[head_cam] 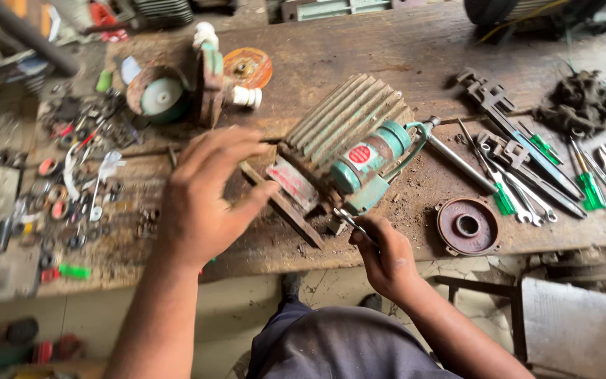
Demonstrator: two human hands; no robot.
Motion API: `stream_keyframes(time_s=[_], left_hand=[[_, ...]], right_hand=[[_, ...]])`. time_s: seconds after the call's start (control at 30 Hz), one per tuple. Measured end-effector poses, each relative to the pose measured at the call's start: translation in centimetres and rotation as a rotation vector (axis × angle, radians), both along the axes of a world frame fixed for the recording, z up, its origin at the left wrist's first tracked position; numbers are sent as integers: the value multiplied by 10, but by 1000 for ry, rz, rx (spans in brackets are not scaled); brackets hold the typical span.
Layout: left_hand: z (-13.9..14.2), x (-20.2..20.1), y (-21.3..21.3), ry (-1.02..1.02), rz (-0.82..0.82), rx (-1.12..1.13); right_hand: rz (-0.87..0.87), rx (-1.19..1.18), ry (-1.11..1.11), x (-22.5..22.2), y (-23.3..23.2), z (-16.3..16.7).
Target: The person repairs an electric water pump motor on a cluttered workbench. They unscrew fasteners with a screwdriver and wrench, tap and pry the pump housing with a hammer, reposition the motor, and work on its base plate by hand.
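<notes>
Finned motor (348,133) lay mid-bench on its side. Left hand (201,200), at its 9 o'clock, hovered spread, holding nothing. Right hand (385,260), at 6 o'clock, pinched a thin tool (351,223) against the casing, likely for leverage.

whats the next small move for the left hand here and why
Probably lower the left hand onto the ribbed motor housing to steady it. That hand hovers open just short of it, while the right hand already holds a thin tool against the housing's near end, so it looks unbraced.
</notes>
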State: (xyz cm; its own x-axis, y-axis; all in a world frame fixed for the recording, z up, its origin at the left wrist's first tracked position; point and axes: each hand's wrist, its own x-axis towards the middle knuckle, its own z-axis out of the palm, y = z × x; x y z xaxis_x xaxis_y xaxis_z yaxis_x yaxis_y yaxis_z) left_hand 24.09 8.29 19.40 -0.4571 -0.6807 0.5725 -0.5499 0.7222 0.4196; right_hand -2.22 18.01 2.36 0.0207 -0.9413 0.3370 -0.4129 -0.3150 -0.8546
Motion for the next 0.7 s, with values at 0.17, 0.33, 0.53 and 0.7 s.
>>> stream_keyframes(time_s=[0.17,0.33,0.53,0.7], left_hand=[[-7,-24,-71,-283,-299,71],[-25,-57,-112,-539,-651,56],[-37,-81,-133,-595,-862,137],[-45,-81,-145,-564,-967,154]], right_hand=[[-145,-118,39,23,-8,-8],[-355,-110,-14,55,2,-22],[-469,-107,66,68,14,-22],[-509,19,17,74,13,-10]])
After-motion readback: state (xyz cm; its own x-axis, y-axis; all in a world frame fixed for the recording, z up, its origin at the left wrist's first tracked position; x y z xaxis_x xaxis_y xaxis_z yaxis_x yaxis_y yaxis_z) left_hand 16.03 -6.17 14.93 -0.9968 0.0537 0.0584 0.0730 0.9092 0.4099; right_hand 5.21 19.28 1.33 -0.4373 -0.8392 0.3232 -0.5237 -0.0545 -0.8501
